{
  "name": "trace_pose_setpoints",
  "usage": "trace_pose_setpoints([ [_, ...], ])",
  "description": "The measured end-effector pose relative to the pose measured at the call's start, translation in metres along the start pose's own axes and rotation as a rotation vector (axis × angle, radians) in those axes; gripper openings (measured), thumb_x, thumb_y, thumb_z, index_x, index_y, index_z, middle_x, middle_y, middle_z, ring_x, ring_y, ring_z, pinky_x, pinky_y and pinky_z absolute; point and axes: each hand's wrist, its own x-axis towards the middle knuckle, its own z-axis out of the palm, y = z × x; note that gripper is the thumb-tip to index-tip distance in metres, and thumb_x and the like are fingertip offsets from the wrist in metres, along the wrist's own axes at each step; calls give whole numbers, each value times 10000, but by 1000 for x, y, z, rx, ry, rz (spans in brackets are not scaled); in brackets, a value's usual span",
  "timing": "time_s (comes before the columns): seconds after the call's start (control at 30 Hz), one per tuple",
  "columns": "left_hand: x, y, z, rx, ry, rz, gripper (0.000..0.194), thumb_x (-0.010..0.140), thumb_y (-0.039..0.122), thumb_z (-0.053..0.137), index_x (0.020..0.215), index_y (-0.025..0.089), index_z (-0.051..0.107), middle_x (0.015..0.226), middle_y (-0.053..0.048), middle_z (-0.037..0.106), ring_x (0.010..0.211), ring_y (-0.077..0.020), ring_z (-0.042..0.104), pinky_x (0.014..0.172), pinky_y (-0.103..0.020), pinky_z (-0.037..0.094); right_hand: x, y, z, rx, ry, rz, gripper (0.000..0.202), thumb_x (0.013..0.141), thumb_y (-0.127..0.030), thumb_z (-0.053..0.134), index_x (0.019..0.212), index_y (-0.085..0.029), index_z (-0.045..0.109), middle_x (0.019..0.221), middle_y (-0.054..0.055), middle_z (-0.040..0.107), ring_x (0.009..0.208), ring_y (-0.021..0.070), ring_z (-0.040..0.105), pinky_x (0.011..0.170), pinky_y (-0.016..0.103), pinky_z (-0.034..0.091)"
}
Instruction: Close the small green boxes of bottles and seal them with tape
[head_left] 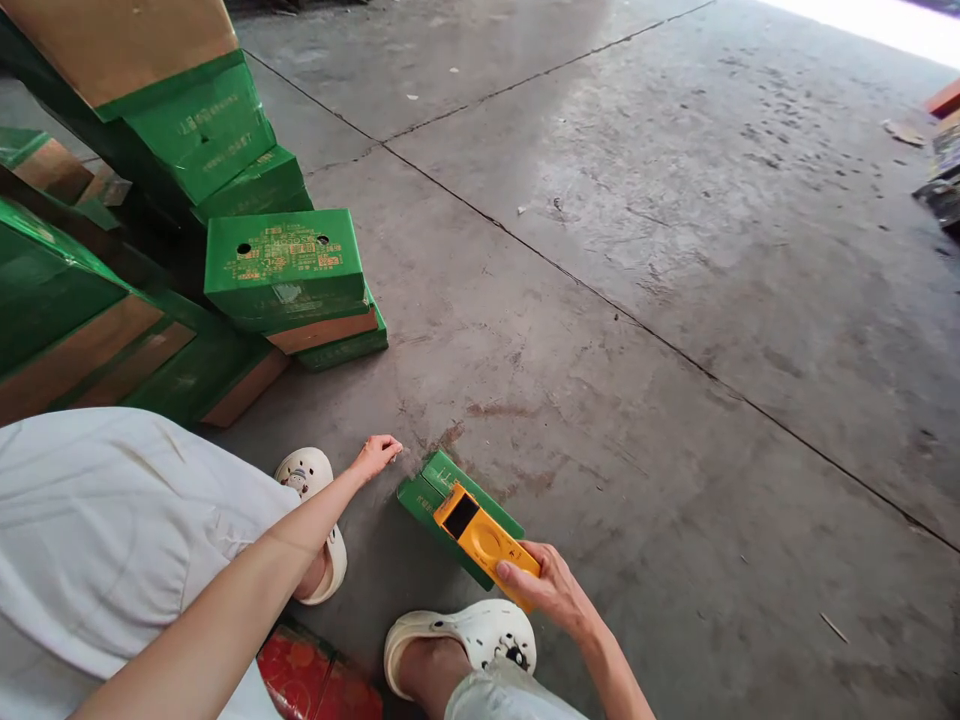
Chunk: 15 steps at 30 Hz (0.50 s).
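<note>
My right hand (553, 585) grips the lower end of a yellow multimeter casing (489, 541), thumb on its front face. A dark window opening shows near the casing's upper end, with a round recess below it. Under the casing is a green cardboard piece (426, 492) with printed characters, close to the floor. My left hand (377, 456) is closed in a pinch to the left of the cardboard, apart from it. Something tiny and pale may be at its fingertips, too small to name.
Green and brown cardboard boxes (285, 262) are stacked at the left. White clogs (499, 632) are on my feet, and a red patterned box (319, 680) sits between my legs. Grey concrete floor (570, 400) with cracks stretches ahead. Various items (941, 170) lie at the far right edge.
</note>
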Motion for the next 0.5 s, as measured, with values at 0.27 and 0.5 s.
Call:
trace_pose_setpoints([
  [0.27, -12, -10, 35, 40, -27, 5, 309, 802, 463, 619, 743, 184, 739, 675, -9, 691, 711, -189, 633, 705, -274, 462, 2, 7, -3, 4, 3, -7, 633, 719, -833, 743, 670, -210, 637, 613, 41, 528, 541, 148, 441, 472, 283, 302],
  [0.5, -21, -13, 50, 64, 5, 5, 350, 893, 405, 589, 1013, 167, 815, 941, -69, 784, 955, -247, 723, 900, -326, 530, 2, 11, -2, -17, 22, -2, 654, 704, -830, 753, 721, -182, 667, 618, 28, 532, 537, 138, 433, 489, 285, 309],
])
